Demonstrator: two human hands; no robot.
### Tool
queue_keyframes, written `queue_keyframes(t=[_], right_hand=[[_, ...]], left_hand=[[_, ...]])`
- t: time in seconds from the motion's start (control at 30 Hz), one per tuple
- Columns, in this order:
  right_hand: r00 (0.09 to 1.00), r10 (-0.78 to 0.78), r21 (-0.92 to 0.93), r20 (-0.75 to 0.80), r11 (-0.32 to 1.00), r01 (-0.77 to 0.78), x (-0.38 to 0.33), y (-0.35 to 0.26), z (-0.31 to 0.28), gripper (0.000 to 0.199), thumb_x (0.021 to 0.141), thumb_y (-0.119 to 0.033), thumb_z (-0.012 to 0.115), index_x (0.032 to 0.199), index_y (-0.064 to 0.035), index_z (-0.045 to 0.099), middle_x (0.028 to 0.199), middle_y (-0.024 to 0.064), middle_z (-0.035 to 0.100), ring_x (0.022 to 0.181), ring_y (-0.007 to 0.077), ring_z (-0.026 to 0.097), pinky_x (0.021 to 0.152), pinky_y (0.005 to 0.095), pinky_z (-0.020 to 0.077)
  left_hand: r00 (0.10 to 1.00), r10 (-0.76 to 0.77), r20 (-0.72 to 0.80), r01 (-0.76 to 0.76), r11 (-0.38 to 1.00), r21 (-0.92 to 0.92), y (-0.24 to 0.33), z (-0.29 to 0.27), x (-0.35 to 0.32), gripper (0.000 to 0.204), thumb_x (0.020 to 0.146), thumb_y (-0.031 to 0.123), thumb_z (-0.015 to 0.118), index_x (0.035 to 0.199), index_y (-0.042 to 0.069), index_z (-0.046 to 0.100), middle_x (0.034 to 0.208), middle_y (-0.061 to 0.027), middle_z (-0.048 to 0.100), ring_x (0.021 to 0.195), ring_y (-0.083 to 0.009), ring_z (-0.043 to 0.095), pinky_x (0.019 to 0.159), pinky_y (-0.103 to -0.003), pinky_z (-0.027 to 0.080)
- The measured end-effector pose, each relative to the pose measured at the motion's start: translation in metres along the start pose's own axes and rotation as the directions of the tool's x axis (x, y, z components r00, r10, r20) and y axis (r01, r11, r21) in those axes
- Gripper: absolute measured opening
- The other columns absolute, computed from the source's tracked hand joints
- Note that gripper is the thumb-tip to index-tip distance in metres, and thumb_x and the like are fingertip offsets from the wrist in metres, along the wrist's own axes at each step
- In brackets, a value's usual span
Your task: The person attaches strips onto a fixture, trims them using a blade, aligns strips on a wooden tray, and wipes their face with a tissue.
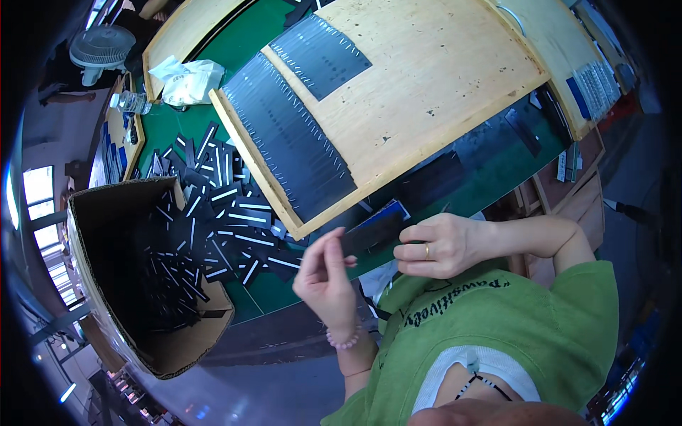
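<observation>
My left hand (325,275) and my right hand (430,247) hold a small flat black strip (373,233) between them, just above the green table edge. The right hand, with a ring on one finger, grips its right end; the left hand's fingertips pinch its left end. A wooden board (440,78) lies beyond the hands, with rows of the same black strips (288,135) laid side by side along its left part, and a shorter row (320,53) beside them.
A pile of loose black strips (224,213) lies on the green table (490,188) left of the board. An open cardboard box (135,277) holding more strips stands at the left. A white crumpled bag (186,79), a bottle (131,103) and a fan (101,48) are at the far left.
</observation>
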State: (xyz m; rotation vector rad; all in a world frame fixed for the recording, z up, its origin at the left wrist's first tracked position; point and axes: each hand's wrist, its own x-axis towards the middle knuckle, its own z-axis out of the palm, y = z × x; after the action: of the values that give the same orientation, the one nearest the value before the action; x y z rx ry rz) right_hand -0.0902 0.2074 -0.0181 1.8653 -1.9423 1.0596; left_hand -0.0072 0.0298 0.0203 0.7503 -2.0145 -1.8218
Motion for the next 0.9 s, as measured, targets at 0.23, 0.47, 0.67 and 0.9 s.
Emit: queue_keyframes(t=[0.23, 0.47, 0.67, 0.9], right_hand=[[0.977, 0.195, -0.111, -0.081, 0.973, -0.203, 0.013, 0.003, -0.003, 0.044, 0.072, -0.02, 0.073, 0.114, -0.0092, 0.066, 0.081, -0.0032, 0.052, 0.064, 0.0124, 0.046, 0.05, 0.0199, 0.0429], [1.0, 0.006, 0.042, 0.026, 0.999, -0.007, -0.002, -0.003, 0.012, 0.019, 0.062, -0.015, 0.071, 0.079, -0.01, 0.065, 0.072, -0.0017, 0.049, 0.065, 0.0126, 0.051, 0.047, 0.0221, 0.0439], [0.946, 0.301, -0.054, -0.119, 0.95, -0.309, 0.007, 0.009, 0.01, 0.029, 0.067, -0.01, 0.075, 0.093, -0.0093, 0.065, 0.099, 0.0021, 0.068, 0.07, 0.0179, 0.052, 0.052, 0.0256, 0.0475], [0.932, 0.364, -0.109, 0.002, 0.926, -0.361, 0.001, 0.015, 0.016, 0.043, 0.067, -0.013, 0.077, 0.109, -0.0087, 0.066, 0.104, 0.0004, 0.068, 0.066, 0.0156, 0.049, 0.053, 0.0232, 0.0481]], left_hand=[[0.995, -0.022, -0.098, 0.008, 0.991, -0.136, 0.0, -0.01, 0.007, 0.018, 0.094, 0.009, 0.058, 0.099, -0.007, 0.066, 0.093, -0.0121, 0.069, 0.057, -0.01, 0.061, 0.052, -0.019, 0.051], [0.988, 0.007, -0.155, -0.03, 0.989, -0.145, -0.006, -0.016, 0.008, 0.02, 0.095, 0.009, 0.056, 0.1, -0.009, 0.064, 0.095, -0.0147, 0.068, 0.058, -0.0131, 0.063, 0.052, -0.021, 0.054], [0.99, -0.001, -0.142, -0.023, 0.985, -0.171, -0.011, -0.018, 0.011, 0.023, 0.095, 0.013, 0.057, 0.104, -0.007, 0.065, 0.092, -0.0145, 0.068, 0.059, -0.0134, 0.065, 0.054, -0.02, 0.054], [0.987, -0.024, -0.156, -0.008, 0.98, -0.2, -0.013, -0.019, 0.011, 0.02, 0.094, 0.008, 0.057, 0.102, -0.009, 0.064, 0.097, -0.0156, 0.068, 0.058, -0.0155, 0.065, 0.054, -0.021, 0.054]])
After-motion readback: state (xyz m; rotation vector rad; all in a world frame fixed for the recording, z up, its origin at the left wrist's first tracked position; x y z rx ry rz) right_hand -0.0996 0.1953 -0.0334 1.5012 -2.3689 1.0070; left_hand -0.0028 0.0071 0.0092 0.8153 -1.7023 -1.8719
